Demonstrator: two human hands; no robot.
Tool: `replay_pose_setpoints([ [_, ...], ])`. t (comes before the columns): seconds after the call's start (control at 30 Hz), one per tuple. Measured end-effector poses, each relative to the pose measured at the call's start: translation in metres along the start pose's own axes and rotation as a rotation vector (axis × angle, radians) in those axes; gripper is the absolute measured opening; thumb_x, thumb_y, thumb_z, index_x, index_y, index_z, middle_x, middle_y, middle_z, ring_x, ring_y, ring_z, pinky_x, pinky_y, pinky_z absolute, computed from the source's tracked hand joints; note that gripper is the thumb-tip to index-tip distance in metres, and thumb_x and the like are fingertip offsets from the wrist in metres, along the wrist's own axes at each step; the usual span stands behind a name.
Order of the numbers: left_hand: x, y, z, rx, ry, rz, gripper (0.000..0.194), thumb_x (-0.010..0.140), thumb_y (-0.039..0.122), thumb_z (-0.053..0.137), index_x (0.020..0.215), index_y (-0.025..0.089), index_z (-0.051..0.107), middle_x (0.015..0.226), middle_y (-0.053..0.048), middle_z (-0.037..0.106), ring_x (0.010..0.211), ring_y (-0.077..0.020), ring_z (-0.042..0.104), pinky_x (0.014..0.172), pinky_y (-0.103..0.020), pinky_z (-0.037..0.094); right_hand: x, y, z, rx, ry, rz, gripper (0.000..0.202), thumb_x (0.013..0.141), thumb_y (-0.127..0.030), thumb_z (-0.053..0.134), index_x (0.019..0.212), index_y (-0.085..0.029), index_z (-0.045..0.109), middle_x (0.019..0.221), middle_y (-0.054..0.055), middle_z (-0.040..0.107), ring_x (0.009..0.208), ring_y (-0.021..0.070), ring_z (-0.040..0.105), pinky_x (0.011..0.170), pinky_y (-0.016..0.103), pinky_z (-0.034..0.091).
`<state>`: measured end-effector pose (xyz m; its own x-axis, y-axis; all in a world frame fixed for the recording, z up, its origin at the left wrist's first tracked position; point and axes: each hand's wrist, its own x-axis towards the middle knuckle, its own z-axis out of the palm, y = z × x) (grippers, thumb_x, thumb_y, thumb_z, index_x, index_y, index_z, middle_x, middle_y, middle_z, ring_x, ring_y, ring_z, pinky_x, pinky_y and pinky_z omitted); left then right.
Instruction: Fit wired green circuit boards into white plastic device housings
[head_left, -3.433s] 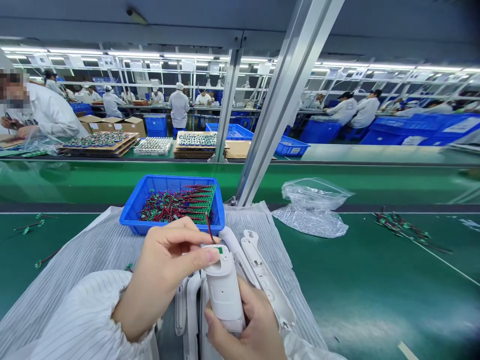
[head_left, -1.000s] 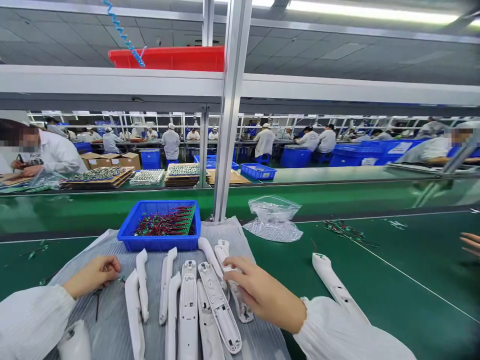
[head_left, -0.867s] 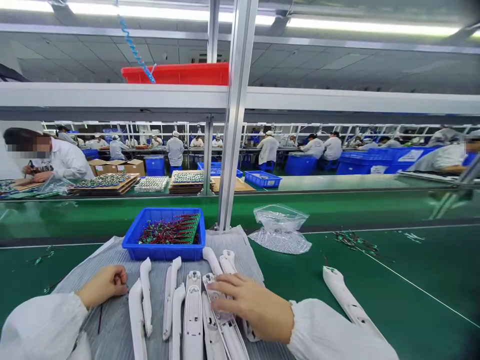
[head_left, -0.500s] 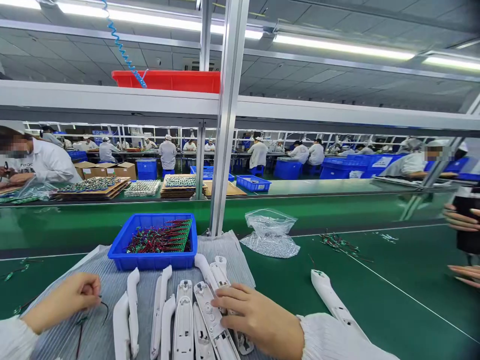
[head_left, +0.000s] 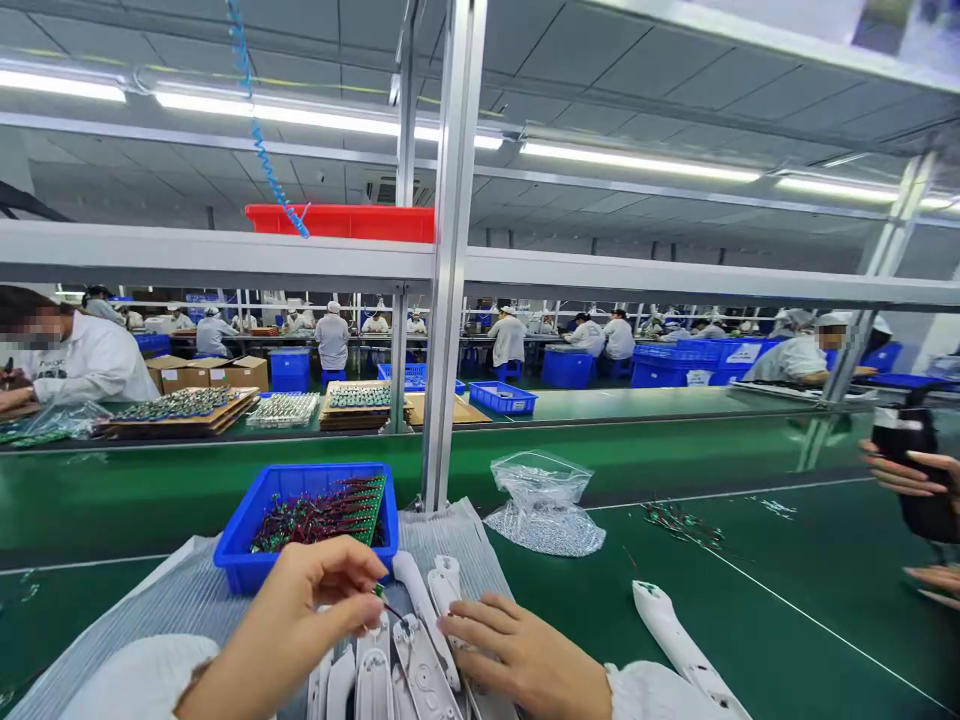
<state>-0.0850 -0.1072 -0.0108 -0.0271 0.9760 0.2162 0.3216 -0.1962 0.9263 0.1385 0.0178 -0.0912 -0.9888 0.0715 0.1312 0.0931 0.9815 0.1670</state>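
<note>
My left hand (head_left: 300,615) pinches a small green board (head_left: 378,591) between thumb and fingers (a dark wire (head_left: 394,609) trails from it) at 10 o'clock from my right hand (head_left: 521,650), with white shells (head_left: 424,675) at 4 o'clock from the left. At 12 o'clock, a blue bin (head_left: 238,562) is partly hidden by that left hand; a clear bag (head_left: 544,522) lies at 12 o'clock from the right. My right hand, unclenched, spreads palm-down over the shells.

No legible text or numbers.
</note>
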Motion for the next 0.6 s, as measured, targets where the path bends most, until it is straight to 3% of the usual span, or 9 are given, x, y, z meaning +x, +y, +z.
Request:
replay_pose_setpoints([
  [0.2, 0.015, 0.019, 0.018, -0.122, 0.004, 0.072, 0.009, 0.065, 0.023, 0.060, 0.070, 0.016, 0.061, 0.064, -0.001, 0.060, 0.059, -0.0112, 0.054, 0.056, -0.020, 0.045, -0.001, -0.002, 0.001, 0.039, 0.053, -0.025, 0.025, 0.084, -0.013, 0.034, 0.102, -0.014, 0.050, 0.121, 0.010, 0.050, 0.113, 0.0210, 0.042, 0.090, 0.038, 0.039],
  [0.3, 0.021, 0.029, 0.021, -0.133, 0.099, 0.158, 0.008, 0.065, 0.024, 0.061, 0.069, 0.017, 0.062, 0.063, 0.000, 0.061, 0.058, -0.0110, 0.055, 0.055, -0.019, 0.046, -0.003, -0.001, 0.002, 0.192, 0.207, 0.009, 0.018, 0.081, -0.015, 0.038, 0.089, -0.013, 0.053, 0.113, 0.014, 0.054, 0.110, 0.0225, 0.045, 0.089, 0.040, 0.038],
  [0.43, 0.026, 0.036, 0.025, -0.003, 0.299, 0.405, 0.004, 0.067, 0.022, 0.060, 0.069, 0.019, 0.063, 0.064, 0.001, 0.064, 0.058, -0.0114, 0.059, 0.053, -0.018, 0.049, 0.003, -0.009, -0.012, 0.719, 0.616, 0.337, 0.023, 0.080, -0.024, 0.042, 0.099, -0.015, 0.051, 0.113, 0.015, 0.052, 0.106, 0.0223, 0.047, 0.087, 0.038, 0.038],
  [0.5, 0.028, 0.037, 0.027, 0.133, 0.399, 0.593, 0.005, 0.069, 0.017, 0.059, 0.072, 0.020, 0.062, 0.065, 0.002, 0.065, 0.056, -0.0098, 0.059, 0.051, -0.016, 0.049, 0.015, -0.018, -0.026, 1.130, 0.778, 0.489, 0.028, 0.082, -0.034, 0.041, 0.102, -0.016, 0.050, 0.090, 0.012, 0.062, 0.079, 0.0183, 0.058, 0.070, 0.032, 0.045],
  [0.6, 0.033, 0.037, 0.031, 0.324, 0.594, 0.904, 0.011, 0.069, 0.009, 0.059, 0.076, 0.018, 0.060, 0.066, 0.003, 0.064, 0.056, -0.0066, 0.057, 0.053, -0.013, 0.047, 0.038, -0.030, -0.045, 1.661, 0.858, 0.467, 0.035, 0.080, -0.046, 0.040, 0.089, -0.014, 0.050, 0.047, 0.001, 0.055, 0.035, 0.0086, 0.045, 0.037, 0.018, 0.034],
])
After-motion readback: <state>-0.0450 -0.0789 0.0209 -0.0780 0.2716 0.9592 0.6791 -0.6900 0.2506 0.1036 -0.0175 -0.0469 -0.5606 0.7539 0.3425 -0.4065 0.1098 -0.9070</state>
